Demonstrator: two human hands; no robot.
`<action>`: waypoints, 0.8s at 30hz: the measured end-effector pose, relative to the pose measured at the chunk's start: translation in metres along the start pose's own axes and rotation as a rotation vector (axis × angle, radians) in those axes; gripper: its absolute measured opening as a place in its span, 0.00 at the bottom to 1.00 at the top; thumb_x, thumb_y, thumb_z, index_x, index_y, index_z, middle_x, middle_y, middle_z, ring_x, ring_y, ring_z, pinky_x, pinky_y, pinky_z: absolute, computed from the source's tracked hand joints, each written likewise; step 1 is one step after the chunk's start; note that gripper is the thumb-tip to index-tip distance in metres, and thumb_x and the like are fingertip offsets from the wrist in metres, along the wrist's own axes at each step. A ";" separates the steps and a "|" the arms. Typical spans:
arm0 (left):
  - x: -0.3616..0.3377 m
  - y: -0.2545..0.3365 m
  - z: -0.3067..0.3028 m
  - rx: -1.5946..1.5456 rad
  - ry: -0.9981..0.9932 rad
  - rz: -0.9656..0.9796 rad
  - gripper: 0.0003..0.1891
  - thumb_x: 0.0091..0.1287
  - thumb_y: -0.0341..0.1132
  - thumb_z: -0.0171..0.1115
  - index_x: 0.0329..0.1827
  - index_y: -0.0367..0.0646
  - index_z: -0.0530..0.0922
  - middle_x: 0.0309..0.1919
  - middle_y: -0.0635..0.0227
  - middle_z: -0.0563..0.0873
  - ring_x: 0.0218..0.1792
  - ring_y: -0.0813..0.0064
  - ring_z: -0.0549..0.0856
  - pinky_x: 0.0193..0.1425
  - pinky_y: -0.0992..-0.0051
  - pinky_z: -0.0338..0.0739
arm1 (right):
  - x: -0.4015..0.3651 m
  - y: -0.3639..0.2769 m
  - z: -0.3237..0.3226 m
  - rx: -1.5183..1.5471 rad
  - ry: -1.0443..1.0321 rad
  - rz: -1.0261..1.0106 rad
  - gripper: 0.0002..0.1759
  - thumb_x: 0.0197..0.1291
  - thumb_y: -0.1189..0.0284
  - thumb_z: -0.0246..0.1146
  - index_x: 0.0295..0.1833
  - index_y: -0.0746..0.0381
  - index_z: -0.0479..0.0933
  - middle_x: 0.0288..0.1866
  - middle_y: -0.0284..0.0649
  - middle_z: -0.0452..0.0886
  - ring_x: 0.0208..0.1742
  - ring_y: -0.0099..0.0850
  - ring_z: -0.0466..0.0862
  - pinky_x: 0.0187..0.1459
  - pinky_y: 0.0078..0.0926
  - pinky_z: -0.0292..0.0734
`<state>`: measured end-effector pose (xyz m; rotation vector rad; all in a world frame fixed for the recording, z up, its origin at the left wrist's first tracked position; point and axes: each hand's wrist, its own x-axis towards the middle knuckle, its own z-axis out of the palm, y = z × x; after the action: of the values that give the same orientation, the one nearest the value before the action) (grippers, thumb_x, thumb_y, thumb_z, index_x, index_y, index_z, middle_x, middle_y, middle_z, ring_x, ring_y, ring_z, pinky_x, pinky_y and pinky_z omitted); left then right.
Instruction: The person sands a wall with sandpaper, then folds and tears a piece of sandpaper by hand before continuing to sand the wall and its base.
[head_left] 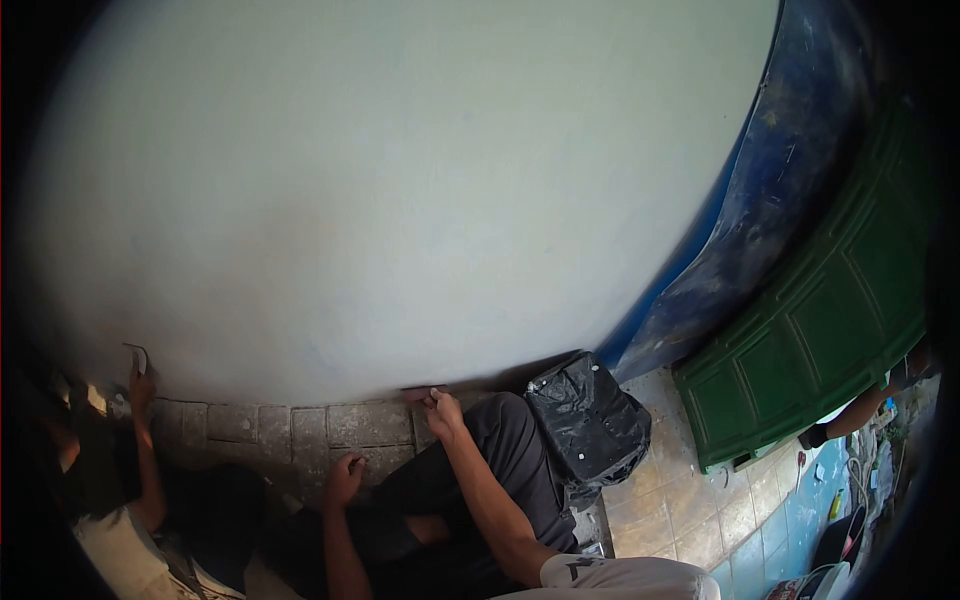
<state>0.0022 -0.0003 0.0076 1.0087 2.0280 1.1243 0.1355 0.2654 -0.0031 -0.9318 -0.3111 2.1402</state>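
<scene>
My right hand [444,414] is closed around a small reddish-brown piece of sandpaper [418,394], held against the foot of a pale wall [430,220]. Lower and to the left, my left hand [345,480] hangs over the paving with its fingers curled in. A dark spot shows at its fingertips, too small to make out. Grey paving blocks [370,425] run along the wall beneath both hands. My bent knee in dark trousers [505,440] is just right of my right forearm.
At the left a co-worker's hand [143,388] holds a thin curved sheet [138,356] by the wall. A black plastic-covered box [588,420] stands right of my knee. Farther right are a blue sheet [700,270], a green panelled board [800,340] and another person's arm [855,412].
</scene>
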 end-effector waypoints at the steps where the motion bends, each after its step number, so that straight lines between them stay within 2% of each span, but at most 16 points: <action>1: -0.004 0.002 0.001 0.007 -0.003 0.014 0.12 0.74 0.35 0.58 0.49 0.35 0.82 0.37 0.61 0.89 0.39 0.69 0.88 0.45 0.68 0.80 | 0.006 0.005 -0.008 -0.001 0.030 -0.007 0.06 0.71 0.77 0.55 0.50 0.60 0.75 0.43 0.33 0.75 0.39 0.28 0.73 0.54 0.38 0.71; 5: 0.000 -0.001 -0.002 0.005 -0.014 -0.029 0.12 0.75 0.35 0.57 0.49 0.35 0.82 0.37 0.61 0.89 0.39 0.69 0.88 0.46 0.69 0.80 | -0.015 -0.009 0.011 0.023 -0.060 0.031 0.06 0.71 0.78 0.55 0.50 0.60 0.74 0.43 0.35 0.76 0.40 0.29 0.73 0.54 0.38 0.71; 7: -0.004 0.003 0.001 0.004 -0.003 -0.033 0.12 0.75 0.35 0.56 0.49 0.35 0.82 0.38 0.61 0.89 0.39 0.69 0.88 0.46 0.69 0.80 | -0.005 -0.002 -0.003 -0.033 0.090 0.003 0.06 0.71 0.78 0.55 0.50 0.60 0.74 0.43 0.35 0.76 0.40 0.29 0.73 0.54 0.38 0.71; 8: -0.006 0.004 0.003 0.004 -0.010 -0.037 0.12 0.75 0.35 0.56 0.49 0.35 0.82 0.38 0.61 0.89 0.39 0.69 0.88 0.46 0.69 0.80 | -0.013 -0.006 -0.002 -0.033 0.098 0.003 0.06 0.71 0.78 0.55 0.50 0.60 0.74 0.43 0.35 0.76 0.40 0.29 0.73 0.54 0.38 0.71; 10: -0.002 0.004 0.000 -0.020 -0.030 -0.060 0.12 0.75 0.34 0.56 0.49 0.35 0.82 0.38 0.61 0.89 0.40 0.70 0.88 0.47 0.69 0.80 | -0.030 -0.017 0.016 0.082 0.002 -0.010 0.05 0.71 0.79 0.54 0.48 0.60 0.74 0.43 0.35 0.76 0.40 0.29 0.73 0.54 0.38 0.71; 13: -0.004 0.009 -0.001 0.023 -0.022 -0.065 0.12 0.75 0.34 0.56 0.50 0.35 0.81 0.38 0.61 0.89 0.40 0.70 0.88 0.46 0.69 0.80 | -0.011 -0.003 0.000 0.004 0.001 -0.052 0.06 0.71 0.79 0.54 0.49 0.60 0.74 0.44 0.34 0.76 0.41 0.29 0.74 0.55 0.37 0.70; 14: -0.008 0.008 0.002 0.022 -0.029 -0.083 0.12 0.75 0.34 0.56 0.50 0.35 0.81 0.38 0.61 0.89 0.40 0.70 0.88 0.46 0.69 0.80 | -0.004 -0.005 -0.003 0.027 -0.010 0.009 0.07 0.71 0.80 0.53 0.49 0.60 0.74 0.44 0.34 0.76 0.40 0.28 0.74 0.54 0.36 0.72; 16: -0.003 0.007 -0.001 -0.029 -0.034 -0.068 0.12 0.75 0.34 0.56 0.50 0.35 0.81 0.38 0.61 0.89 0.40 0.70 0.88 0.46 0.69 0.80 | -0.025 -0.014 0.008 0.042 -0.003 0.005 0.07 0.71 0.80 0.53 0.49 0.60 0.74 0.44 0.34 0.76 0.39 0.28 0.74 0.53 0.36 0.72; 19: -0.007 0.019 -0.003 0.018 -0.029 -0.061 0.11 0.75 0.34 0.56 0.50 0.35 0.81 0.38 0.61 0.89 0.40 0.70 0.88 0.46 0.69 0.80 | -0.010 -0.003 -0.001 0.009 0.063 -0.041 0.07 0.72 0.80 0.53 0.51 0.62 0.74 0.45 0.35 0.77 0.40 0.28 0.75 0.50 0.35 0.73; 21: -0.006 0.008 0.002 0.001 -0.038 -0.077 0.11 0.75 0.34 0.56 0.49 0.35 0.81 0.38 0.61 0.89 0.40 0.70 0.88 0.46 0.69 0.80 | -0.005 -0.007 0.003 0.117 -0.028 0.007 0.07 0.72 0.80 0.53 0.51 0.64 0.74 0.46 0.35 0.76 0.41 0.29 0.75 0.50 0.35 0.73; 24: 0.001 0.007 -0.004 0.006 -0.025 -0.068 0.11 0.75 0.35 0.56 0.49 0.35 0.81 0.37 0.62 0.89 0.39 0.71 0.88 0.46 0.69 0.80 | -0.017 -0.008 0.006 0.041 0.023 -0.042 0.06 0.72 0.80 0.53 0.49 0.63 0.74 0.44 0.35 0.76 0.40 0.28 0.74 0.50 0.36 0.73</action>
<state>0.0004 0.0016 0.0152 0.9444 2.0315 1.0659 0.1433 0.2586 0.0143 -0.9178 -0.2725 2.0884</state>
